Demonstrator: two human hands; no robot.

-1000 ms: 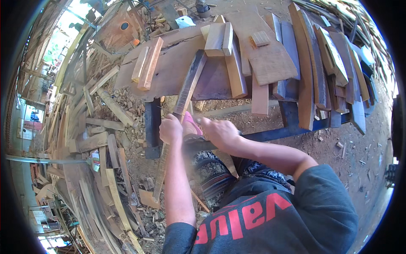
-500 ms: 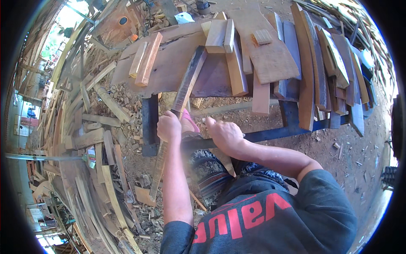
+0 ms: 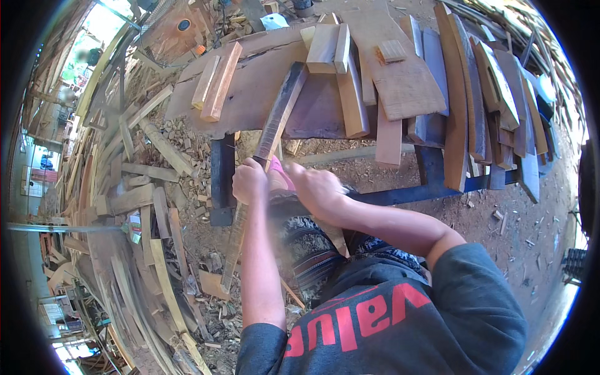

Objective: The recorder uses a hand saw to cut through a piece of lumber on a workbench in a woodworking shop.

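A long narrow wooden strip (image 3: 282, 112), dark along one edge, slants from the broad plank (image 3: 250, 81) on the bench down towards the ground at my left. My left hand (image 3: 250, 182) is wrapped round it near its middle, just off the plank's near edge. Close on the right, my right hand (image 3: 317, 192) is closed and smeared by motion, apart from my left hand. Whatever its fingers hold is hidden. By the strip's upper end lies a short pale wood block (image 3: 322, 55).
Two short wood pieces (image 3: 215, 84) rest on the plank's left. A wide board (image 3: 403, 84) with a small block (image 3: 391, 51) and several thick beams (image 3: 455, 106) fill the right. A dark metal frame (image 3: 400, 195) runs below. Scrap wood (image 3: 134, 203) covers the ground at left.
My right hand has moved left, closer to my left hand and the wooden strip. My left hand keeps its grip, slightly higher in view.
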